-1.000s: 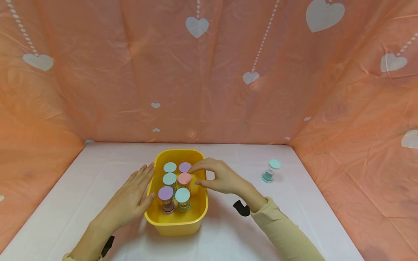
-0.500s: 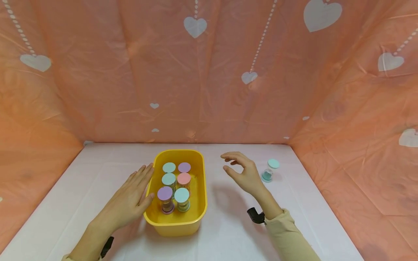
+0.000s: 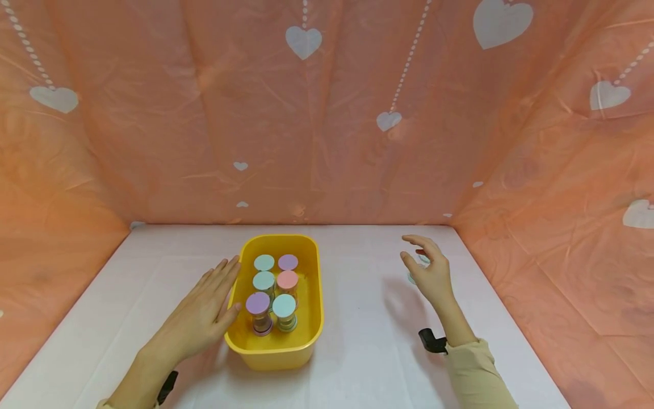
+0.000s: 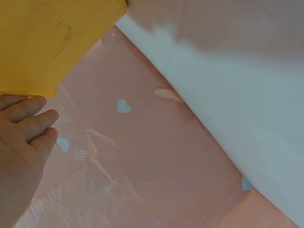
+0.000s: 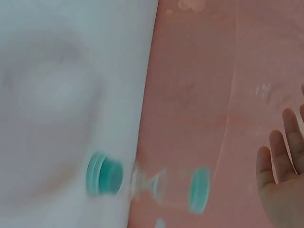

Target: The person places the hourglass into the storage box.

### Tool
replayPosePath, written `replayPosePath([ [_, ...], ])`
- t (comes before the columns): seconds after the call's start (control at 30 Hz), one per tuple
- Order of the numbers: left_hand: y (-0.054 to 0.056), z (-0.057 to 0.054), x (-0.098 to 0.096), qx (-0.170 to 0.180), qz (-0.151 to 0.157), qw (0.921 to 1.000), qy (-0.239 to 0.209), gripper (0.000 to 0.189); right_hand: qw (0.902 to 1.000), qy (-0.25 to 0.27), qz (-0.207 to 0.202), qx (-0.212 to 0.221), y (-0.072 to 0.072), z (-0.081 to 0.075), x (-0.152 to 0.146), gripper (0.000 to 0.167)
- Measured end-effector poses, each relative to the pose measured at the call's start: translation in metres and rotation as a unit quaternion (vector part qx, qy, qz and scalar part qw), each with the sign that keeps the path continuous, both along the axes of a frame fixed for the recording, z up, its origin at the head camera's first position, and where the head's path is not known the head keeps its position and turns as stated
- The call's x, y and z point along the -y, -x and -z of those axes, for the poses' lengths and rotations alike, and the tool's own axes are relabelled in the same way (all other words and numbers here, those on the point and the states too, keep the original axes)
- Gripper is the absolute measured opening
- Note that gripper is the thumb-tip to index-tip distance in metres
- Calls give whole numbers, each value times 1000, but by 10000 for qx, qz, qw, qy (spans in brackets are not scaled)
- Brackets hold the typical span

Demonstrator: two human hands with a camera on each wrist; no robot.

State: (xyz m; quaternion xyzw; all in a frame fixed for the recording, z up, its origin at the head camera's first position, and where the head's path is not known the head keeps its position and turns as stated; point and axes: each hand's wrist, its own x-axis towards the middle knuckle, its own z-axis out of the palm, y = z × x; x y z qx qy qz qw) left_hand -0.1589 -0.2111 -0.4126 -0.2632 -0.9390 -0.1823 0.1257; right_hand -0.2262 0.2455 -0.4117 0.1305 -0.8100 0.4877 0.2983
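Observation:
My left hand (image 3: 204, 312) lies with straight fingers along the left rim of a yellow tub (image 3: 305, 335). In the left wrist view its fingertips touch the tub's edge. Inside the tub stand several small hourglasses, capped in purple (image 3: 258, 303), pink (image 3: 287, 280) and pale teal (image 3: 284, 305). Over on the right, my right hand (image 3: 431, 272) hovers with thumb and fingers spread apart, holding nothing. It largely covers a teal-capped hourglass (image 5: 200, 190) in the head view. The right wrist view shows that hourglass upright on the table, with teal sand at its base, apart from the fingers.
A white cloth covers the table (image 3: 357, 341). Peach curtains (image 3: 327, 170) printed with white hearts rise at the back and both sides. A black wrist strap piece (image 3: 432, 341) sticks out beside the right sleeve.
My right hand has left the space over the tub and moved right across the table to the lone hourglass. The left hand stays at the tub's rim; the tub's hourglasses stand as before.

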Motion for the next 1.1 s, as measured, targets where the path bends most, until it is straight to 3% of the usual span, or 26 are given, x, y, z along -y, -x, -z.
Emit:
replayPosePath([
  [0.43, -1, -1, 1, -36, -4, 10000, -27, 70, 9896, -48, 856, 1156, 1, 11, -53, 52],
  [0.67, -1, -1, 0, -4, -9, 10000, -26, 70, 9845, -148, 804, 1548, 6, 23, -66, 63],
  [1.1, 0, 0, 1, -77, 6, 10000, 23, 70, 9802, -362, 525, 1877, 7, 36, -74, 58],
])
